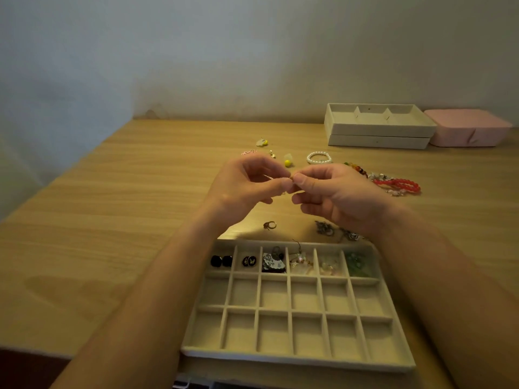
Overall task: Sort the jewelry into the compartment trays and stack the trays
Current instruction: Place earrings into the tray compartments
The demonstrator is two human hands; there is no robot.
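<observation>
Above the compartment tray (297, 358), left hand (241, 186) and right hand (337, 197) pinching a tiny jewelry piece (292, 179); orientation unclear

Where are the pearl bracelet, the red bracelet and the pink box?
pearl bracelet (317, 162), head view, near arc of beads
red bracelet (401, 181), head view, upper strand of beads
pink box (466, 119), head view, middle of lid
</observation>
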